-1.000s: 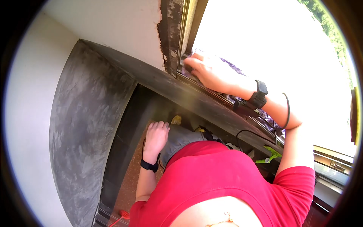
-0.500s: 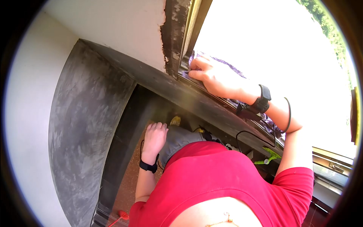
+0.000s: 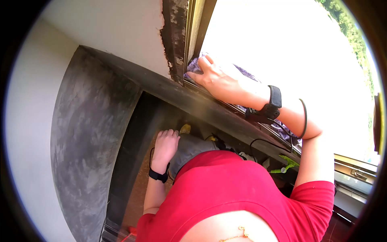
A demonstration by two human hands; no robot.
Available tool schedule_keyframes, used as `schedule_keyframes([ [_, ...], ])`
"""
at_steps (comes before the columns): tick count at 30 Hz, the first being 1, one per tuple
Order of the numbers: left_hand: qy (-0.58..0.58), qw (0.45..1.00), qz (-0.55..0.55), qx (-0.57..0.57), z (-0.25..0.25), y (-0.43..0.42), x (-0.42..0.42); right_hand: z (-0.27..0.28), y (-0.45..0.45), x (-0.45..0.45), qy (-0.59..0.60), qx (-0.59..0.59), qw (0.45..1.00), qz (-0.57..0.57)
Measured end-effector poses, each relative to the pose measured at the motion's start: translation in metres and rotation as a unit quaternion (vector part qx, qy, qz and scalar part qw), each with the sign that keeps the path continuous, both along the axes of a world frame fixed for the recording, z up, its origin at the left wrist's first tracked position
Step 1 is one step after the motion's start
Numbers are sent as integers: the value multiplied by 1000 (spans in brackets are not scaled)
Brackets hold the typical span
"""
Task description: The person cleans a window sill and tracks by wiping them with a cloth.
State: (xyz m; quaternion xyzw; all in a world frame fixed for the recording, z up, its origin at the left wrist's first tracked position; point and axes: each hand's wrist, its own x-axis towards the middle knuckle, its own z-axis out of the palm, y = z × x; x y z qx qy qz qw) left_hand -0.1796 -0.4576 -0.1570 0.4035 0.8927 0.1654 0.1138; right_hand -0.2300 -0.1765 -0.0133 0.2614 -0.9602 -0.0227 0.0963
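My right hand (image 3: pixel 209 78) presses a purple patterned cloth (image 3: pixel 192 66) into the corner of the window track, its fingers bent over the fabric. More of the cloth trails along the track under my forearm. A black strap with a dark box sits on that wrist, and a thin dark loop circles the forearm. Lower down, my left hand (image 3: pixel 166 145) rests beside my grey-clad leg (image 3: pixel 191 147). Its fingers are curled together with their tips hidden, so anything in them cannot be seen. A black band (image 3: pixel 158 175) wraps the left wrist.
A worn window frame post (image 3: pixel 175 40) with chipped edges rises beside the cloth. The grey sill ledge (image 3: pixel 157 94) runs below it to a mottled grey panel (image 3: pixel 88 133). A black cable (image 3: pixel 262 140) hangs by my side, near a bright green object (image 3: pixel 284 165).
My right hand and the cloth have shifted slightly left, closer to the window post, and the thumb is more extended. The view has also shifted a little. My left hand stays in place.
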Motion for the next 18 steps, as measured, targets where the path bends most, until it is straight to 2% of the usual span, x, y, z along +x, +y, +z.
schedule_keyframes([
  [5, -14, 999, -17, -33, -7, 5, 3, 5, -10, -1, 23, 38, 999, -20],
  [7, -14, 999, -21, -33, -7, 8, 4, 20, -16, -2, -82, 97, 992, -24],
  [11, 5, 1000, -12, 9, -7, 4, 3, 14, -8, 1, -53, 71, 996, -2],
  [13, 5, 1000, -8, 13, -9, -1, 3, 20, -9, 7, -189, 111, 973, -71],
  [18, 7, 1000, -2, -26, -11, -13, 2, 11, 1, 20, -118, 24, 992, -32],
])
